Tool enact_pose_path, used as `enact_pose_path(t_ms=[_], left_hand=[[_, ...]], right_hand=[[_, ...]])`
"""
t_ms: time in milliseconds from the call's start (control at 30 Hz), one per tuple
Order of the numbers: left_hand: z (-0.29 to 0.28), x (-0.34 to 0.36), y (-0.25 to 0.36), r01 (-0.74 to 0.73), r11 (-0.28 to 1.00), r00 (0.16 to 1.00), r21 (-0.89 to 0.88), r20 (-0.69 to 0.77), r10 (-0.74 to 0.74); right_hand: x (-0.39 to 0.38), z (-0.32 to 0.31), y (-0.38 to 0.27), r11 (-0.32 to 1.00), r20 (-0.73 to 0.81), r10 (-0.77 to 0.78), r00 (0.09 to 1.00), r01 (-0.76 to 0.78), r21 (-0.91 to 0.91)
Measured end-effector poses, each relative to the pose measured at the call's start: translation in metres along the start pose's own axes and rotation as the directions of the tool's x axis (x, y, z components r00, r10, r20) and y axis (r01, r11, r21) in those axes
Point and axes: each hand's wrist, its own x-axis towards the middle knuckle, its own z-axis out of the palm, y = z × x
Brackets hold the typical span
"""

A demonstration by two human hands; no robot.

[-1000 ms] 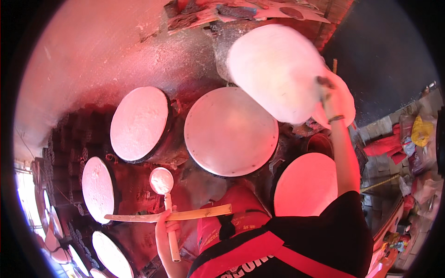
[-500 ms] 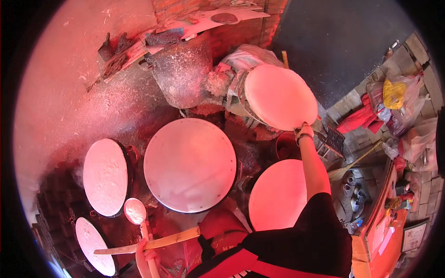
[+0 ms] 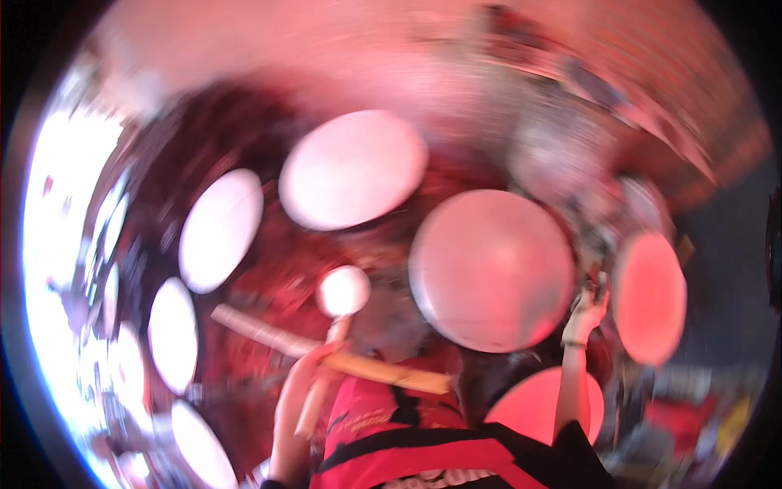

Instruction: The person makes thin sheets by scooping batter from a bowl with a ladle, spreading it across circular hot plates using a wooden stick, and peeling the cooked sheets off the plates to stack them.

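In the blurred head view, my left hand is closed around a long wooden handle topped by a round white ladle, with a flat wooden stick held crosswise. My right hand is raised between a large round grey griddle and a pink oval griddle; its darkened fingers are smeared, so whether they hold anything is unclear. Pale round griddles arc across the middle and down the left, several looking coated white. A further pink griddle lies under my right forearm.
A pinkish wall runs along the back, with a cluttered ledge at upper right. A dark grey surface lies at right, blurred colourful bags at lower right. Bright glare fills the left edge.
A white sheet that my right hand held aloft was laid on the right griddle. That hand has since come away from it. My view has swung left, bringing more griddles in.
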Motion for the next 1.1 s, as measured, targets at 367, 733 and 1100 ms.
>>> enact_pose_path(t_ms=[367,733,1100], left_hand=[[-0.222,-0.092,-0.065,-0.691,0.615,0.714,-0.380,-0.227,0.662],[-0.550,-0.179,-0.257,-0.892,-0.057,0.397,-0.448,-0.839,0.373],[-0.760,-0.222,-0.345,-0.828,0.554,0.184,-0.087,-0.975,0.121]], right_hand=[[-0.490,0.181,-0.116,0.581,0.359,0.296,-0.885,0.465,0.668],[-0.818,0.077,-0.062,0.708,-0.137,0.666,-0.733,0.679,-0.193],[-1.025,-0.024,-0.024,0.620,-0.118,0.773,-0.624,0.702,0.350]])
